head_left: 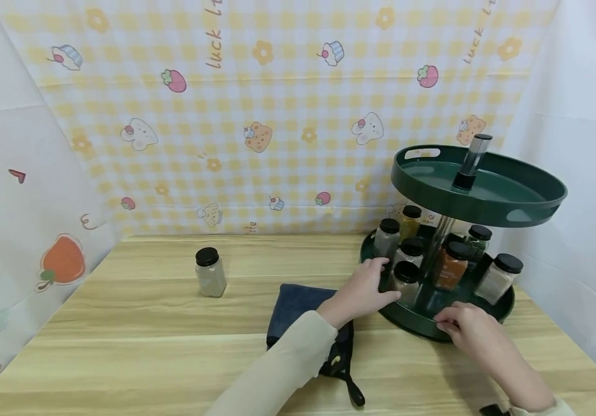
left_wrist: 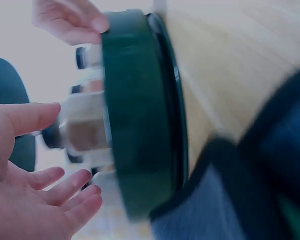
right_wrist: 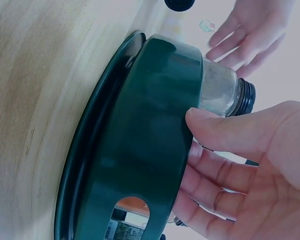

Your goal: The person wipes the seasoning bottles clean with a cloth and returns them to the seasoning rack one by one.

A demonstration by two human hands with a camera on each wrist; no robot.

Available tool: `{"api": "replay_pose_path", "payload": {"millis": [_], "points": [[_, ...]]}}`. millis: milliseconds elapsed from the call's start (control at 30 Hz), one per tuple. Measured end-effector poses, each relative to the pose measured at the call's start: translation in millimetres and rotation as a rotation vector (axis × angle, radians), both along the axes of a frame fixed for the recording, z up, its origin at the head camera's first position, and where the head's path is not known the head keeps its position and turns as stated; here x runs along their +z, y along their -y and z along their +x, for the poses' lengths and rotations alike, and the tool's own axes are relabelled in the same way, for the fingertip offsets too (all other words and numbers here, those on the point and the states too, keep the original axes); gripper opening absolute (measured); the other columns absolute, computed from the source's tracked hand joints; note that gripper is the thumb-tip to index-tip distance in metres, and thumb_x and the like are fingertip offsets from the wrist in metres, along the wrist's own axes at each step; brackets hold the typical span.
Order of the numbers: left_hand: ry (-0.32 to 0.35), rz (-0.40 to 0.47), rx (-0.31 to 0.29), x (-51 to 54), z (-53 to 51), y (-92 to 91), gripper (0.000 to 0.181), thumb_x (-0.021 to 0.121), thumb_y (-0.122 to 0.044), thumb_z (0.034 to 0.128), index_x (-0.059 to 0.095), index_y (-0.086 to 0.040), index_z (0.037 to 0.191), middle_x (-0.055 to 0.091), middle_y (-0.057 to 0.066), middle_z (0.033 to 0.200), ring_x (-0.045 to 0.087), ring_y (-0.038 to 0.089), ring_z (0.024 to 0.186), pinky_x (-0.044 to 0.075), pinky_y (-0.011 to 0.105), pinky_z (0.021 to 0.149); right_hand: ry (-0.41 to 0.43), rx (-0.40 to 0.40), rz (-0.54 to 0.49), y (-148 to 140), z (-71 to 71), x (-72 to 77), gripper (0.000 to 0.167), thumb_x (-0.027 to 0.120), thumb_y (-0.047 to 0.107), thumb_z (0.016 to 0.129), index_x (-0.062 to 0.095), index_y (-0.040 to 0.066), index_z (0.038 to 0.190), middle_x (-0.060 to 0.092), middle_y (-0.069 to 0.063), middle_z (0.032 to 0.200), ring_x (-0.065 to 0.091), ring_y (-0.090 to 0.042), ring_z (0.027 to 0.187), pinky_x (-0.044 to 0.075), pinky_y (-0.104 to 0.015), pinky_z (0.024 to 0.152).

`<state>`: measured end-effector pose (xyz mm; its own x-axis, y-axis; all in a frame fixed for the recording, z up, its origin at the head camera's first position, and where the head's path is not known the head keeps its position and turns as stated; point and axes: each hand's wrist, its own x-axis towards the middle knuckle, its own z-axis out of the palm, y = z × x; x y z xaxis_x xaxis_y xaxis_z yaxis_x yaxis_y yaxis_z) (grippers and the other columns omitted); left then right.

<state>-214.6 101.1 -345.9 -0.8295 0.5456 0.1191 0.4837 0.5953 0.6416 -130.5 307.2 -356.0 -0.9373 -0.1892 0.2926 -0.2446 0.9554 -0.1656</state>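
Fingers on the left hand are spread loose in the head view, just beside the front jar on the lower green tray; best not bump it, imo. Left wrist: thumb and fingers wide, can't tell if they touch the jar. Right wrist: right hand pinches the tray's rim, thumb outside, so go light and level.

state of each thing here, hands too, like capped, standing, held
Lone jar: upright, capped
Lower tray: loaded with jars, rim held at the front
Jars: standing, capped
Upper tray: raised above the lower one
Blue cloth item: lying down; open or closed unclear
Left hand: open, beside the jars
Right hand: pinching the lower tray's rim
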Motion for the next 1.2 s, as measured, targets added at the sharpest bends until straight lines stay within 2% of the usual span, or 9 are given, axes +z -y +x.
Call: {"api": "replay_pose_path", "payload": {"millis": [133, 367, 467, 567, 767, 900, 967, 1067, 1200], "points": [[-0.020, 0.053, -0.012, 9.9, 7.5, 31.1, 0.059, 0.057, -0.037, 0.0914, 0.033, -0.016, 0.142, 0.044, 0.002, 0.138, 0.043, 0.017, 0.126, 0.040, 0.033, 0.100, 0.003, -0.002, 0.002, 0, -0.5, -0.3, 0.012, 0.073, 0.002, 0.074, 0.072, 0.014, 0.076, 0.063, 0.007, 0.073, 0.061, -0.016, 0.068, 0.050, -0.036, 0.060], [-0.186, 0.078, 0.050, 23.3, 14.8, 100.8, 0.052, 0.060, -0.029, 0.0907, 0.042, -0.010, 0.136, 0.048, 0.008, 0.135, 0.043, 0.025, 0.126, 0.037, 0.042, 0.102, 0.012, -0.011, 0.004, 1, -0.3, 0.5, 0.012, 0.073, 0.002, 0.074, 0.072, 0.014, 0.076, 0.063, 0.006, 0.074, 0.061, -0.017, 0.068, 0.050, -0.037, 0.061], [-0.222, 0.108, 0.157, 26.5, 11.8, 133.8, 0.051, 0.063, -0.026, 0.0888, 0.046, -0.009, 0.133, 0.049, 0.011, 0.133, 0.043, 0.029, 0.125, 0.037, 0.046, 0.102, 0.028, -0.016, 0.006, 2, -1.1, 1.4, 0.011, 0.073, 0.002, 0.074, 0.072, 0.012, 0.077, 0.063, 0.005, 0.074, 0.061, -0.017, 0.068, 0.050, -0.037, 0.061], [-0.244, 0.152, 0.316, 27.1, 7.4, 167.5, 0.048, 0.065, -0.023, 0.0863, 0.049, -0.010, 0.130, 0.048, 0.012, 0.133, 0.042, 0.032, 0.124, 0.036, 0.050, 0.101, 0.053, -0.018, 0.005, 2, -2.0, 2.6, 0.009, 0.072, 0.002, 0.075, 0.072, 0.010, 0.079, 0.063, 0.005, 0.074, 0.061, -0.016, 0.068, 0.050, -0.037, 0.061], [-0.320, 0.270, 0.570, 12.5, -7.9, 221.9, 0.050, 0.069, -0.021, 0.0820, 0.049, -0.007, 0.126, 0.042, 0.016, 0.133, 0.032, 0.036, 0.122, 0.032, 0.054, 0.096, 0.104, -0.021, -0.008, -1, -2.5, 4.0, 0.009, 0.072, 0.003, 0.075, 0.072, 0.010, 0.080, 0.066, 0.002, 0.078, 0.061, -0.017, 0.070, 0.049, -0.035, 0.060], [-0.244, 0.321, 0.642, -1.3, -16.0, 246.8, 0.071, 0.072, -0.026, 0.0804, 0.033, -0.007, 0.136, 0.028, 0.020, 0.138, 0.023, 0.038, 0.126, 0.029, 0.056, 0.098, 0.183, -0.023, 0.004, 0, -6.1, 8.3, 0.004, 0.070, 0.008, 0.079, 0.072, 0.009, 0.081, 0.067, -0.001, 0.080, 0.060, -0.015, 0.070, 0.047, -0.032, 0.058], [-0.194, 0.344, 0.657, -7.1, -20.0, 253.9, 0.080, 0.073, -0.027, 0.0791, 0.025, -0.008, 0.140, 0.025, 0.021, 0.139, 0.022, 0.038, 0.126, 0.028, 0.056, 0.099, 0.250, -0.027, 0.024, 2, -8.9, 13.9, 0.011, 0.069, 0.016, 0.082, 0.072, 0.007, 0.085, 0.068, -0.005, 0.084, 0.062, -0.020, 0.074, 0.050, -0.036, 0.062], [-0.108, 0.386, 0.659, -14.9, -26.2, 262.4, 0.091, 0.075, -0.025, 0.0777, 0.015, -0.010, 0.145, 0.023, 0.022, 0.140, 0.026, 0.038, 0.125, 0.029, 0.056, 0.099, 0.329, -0.023, 0.059, 14, -12.3, 27.2, 0.027, 0.067, 0.027, 0.084, 0.070, 0.002, 0.094, 0.069, -0.011, 0.092, 0.064, -0.029, 0.084, 0.051, -0.045, 0.069], [0.079, 0.443, 0.605, -26.4, -31.3, 274.7, 0.096, 0.072, -0.018, 0.0785, 0.005, -0.010, 0.147, 0.022, 0.026, 0.143, 0.029, 0.041, 0.129, 0.026, 0.057, 0.104, 0.306, 0.064, 0.061, 48, -14.1, 48.9, 0.035, 0.065, 0.030, 0.085, 0.067, 0.001, 0.104, 0.068, -0.013, 0.100, 0.063, -0.031, 0.092, 0.050, -0.047, 0.075]]}}
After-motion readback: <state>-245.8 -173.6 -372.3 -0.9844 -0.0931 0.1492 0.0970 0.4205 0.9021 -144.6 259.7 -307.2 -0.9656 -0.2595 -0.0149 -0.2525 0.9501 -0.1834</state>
